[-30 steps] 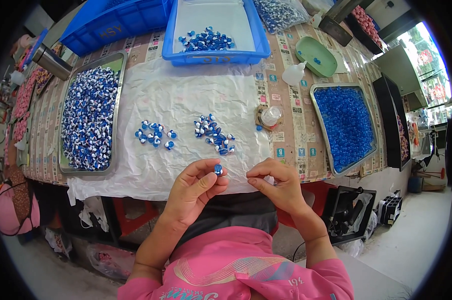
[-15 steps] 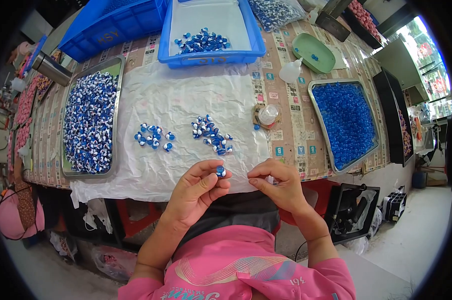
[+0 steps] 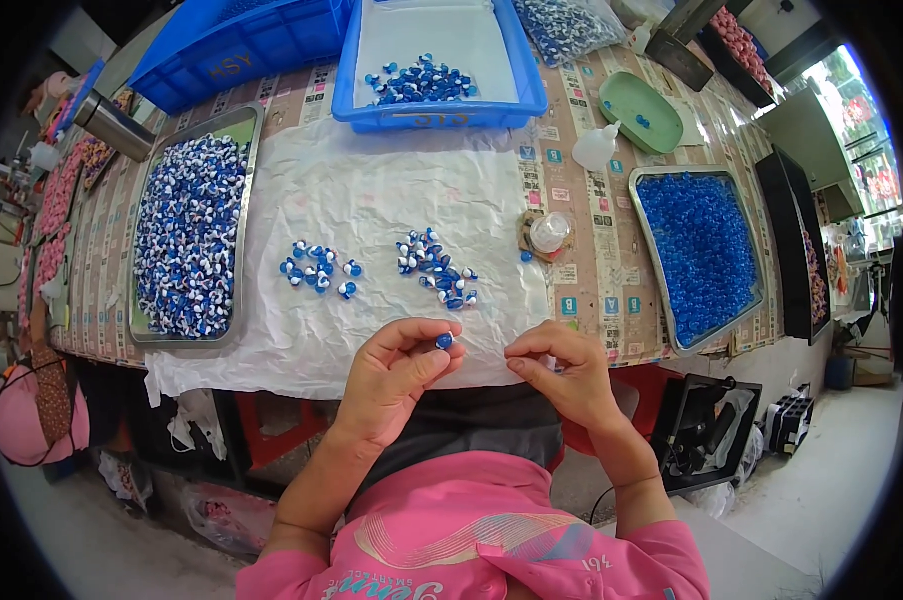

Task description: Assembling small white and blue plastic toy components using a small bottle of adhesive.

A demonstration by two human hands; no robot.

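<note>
Between the thumb and fingers of my left hand [image 3: 397,372] is a small round blue bead [image 3: 445,341], held over the near edge of the white paper [image 3: 372,185]. My right hand [image 3: 570,372] is beside it, thumb and forefinger pinched together; anything in the pinch is too small to make out. On the paper beyond my hands lie two loose groups of blue-and-white pieces, a left group [image 3: 317,268] and a right group [image 3: 437,265]. A metal tray of blue-and-white pieces [image 3: 194,235] stands at the left, and a tray of plain blue beads [image 3: 697,250] at the right.
At the back stands a shallow blue bin [image 3: 442,118] with more pieces, beside a larger blue crate [image 3: 242,60]. A green dish [image 3: 662,128], a white squeeze bottle [image 3: 597,148] and a small clear jar [image 3: 550,233] sit right of the paper.
The bead in my left hand has turned: white showed on it before, and now mostly blue faces up. Both hands keep their pinch. The whole view has shifted slightly.
</note>
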